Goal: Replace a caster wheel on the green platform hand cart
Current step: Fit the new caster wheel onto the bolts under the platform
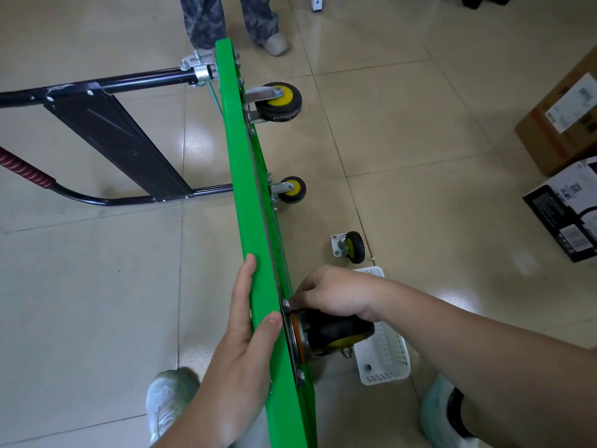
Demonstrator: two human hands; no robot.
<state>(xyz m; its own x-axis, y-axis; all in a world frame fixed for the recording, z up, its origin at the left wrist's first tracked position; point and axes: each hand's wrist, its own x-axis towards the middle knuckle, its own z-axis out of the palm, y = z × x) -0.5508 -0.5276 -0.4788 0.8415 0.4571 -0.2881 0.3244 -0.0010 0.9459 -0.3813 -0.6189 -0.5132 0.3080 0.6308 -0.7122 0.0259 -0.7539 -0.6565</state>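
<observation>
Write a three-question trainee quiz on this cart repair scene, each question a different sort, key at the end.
1. True or false: the green cart stands on its edge, wheels facing sideways.
2. Which hand grips the deck edge? A) left hand B) right hand C) neither
3. Fill in: the loose caster lies on the ____, beyond the white basket.

Key
1. True.
2. A; the right hand's fingers are at the mounting plate of the near caster.
3. Floor.
</observation>
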